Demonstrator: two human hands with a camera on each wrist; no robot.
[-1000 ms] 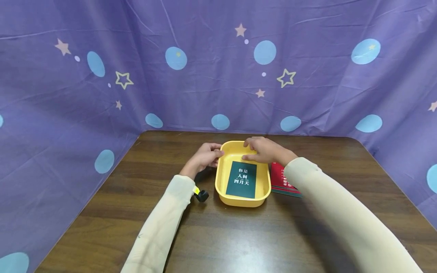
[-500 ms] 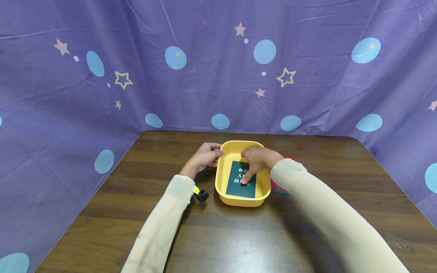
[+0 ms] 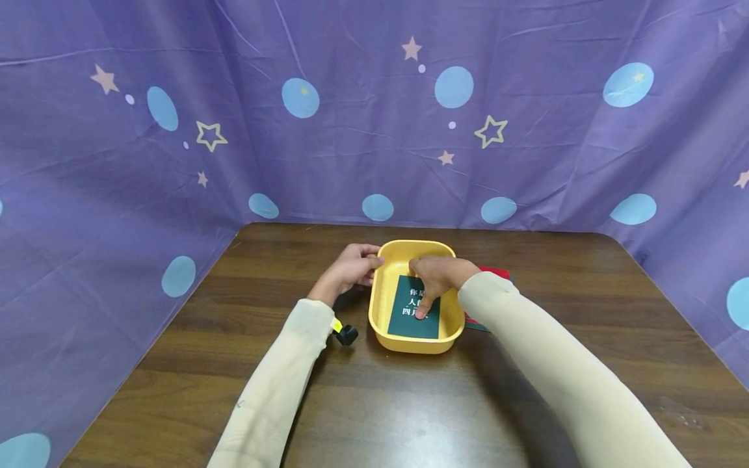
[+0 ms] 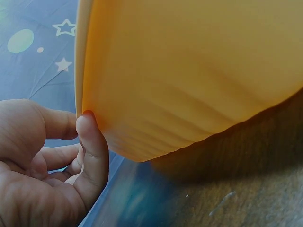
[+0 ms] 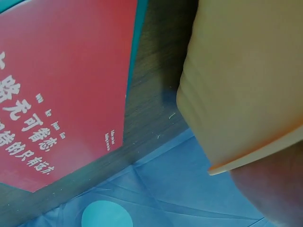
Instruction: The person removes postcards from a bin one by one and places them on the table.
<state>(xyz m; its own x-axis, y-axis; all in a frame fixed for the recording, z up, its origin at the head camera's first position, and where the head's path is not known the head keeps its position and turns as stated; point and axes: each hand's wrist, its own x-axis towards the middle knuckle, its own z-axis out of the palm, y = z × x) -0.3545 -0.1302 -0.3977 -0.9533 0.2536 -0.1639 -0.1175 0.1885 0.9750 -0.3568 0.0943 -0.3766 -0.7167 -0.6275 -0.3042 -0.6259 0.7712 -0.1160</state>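
Note:
A yellow plastic basin point(image 3: 379, 305) stands on the table with a dark green card or thin booklet point(image 3: 404, 325) lying flat in it, white characters on its face. My left hand point(image 3: 351, 265) pinches the basin's far left rim between thumb and forefinger; the left wrist view shows the thumb point(image 4: 94, 146) on the rim. My right hand point(image 3: 437, 274) reaches over the right rim into the basin. Its thumb rests on the green card, well apart from the forefinger near the card's far edge. The other right fingers are mostly hidden. In the right wrist view the basin wall point(image 5: 246, 80) covers most of this hand.
Right of the basin lies a stack with a red card or booklet point(image 5: 71, 94) on top and green edges beneath, partly covered by the right sleeve point(image 3: 538, 344). A small black device point(image 3: 346, 335) sits at the left wrist. A purple curtain point(image 3: 351, 156) borders the wooden table point(image 3: 374, 396).
My right hand has moved from above the far right rim down into the basin, its thumb coming onto the green card. The left hand and basin stay put.

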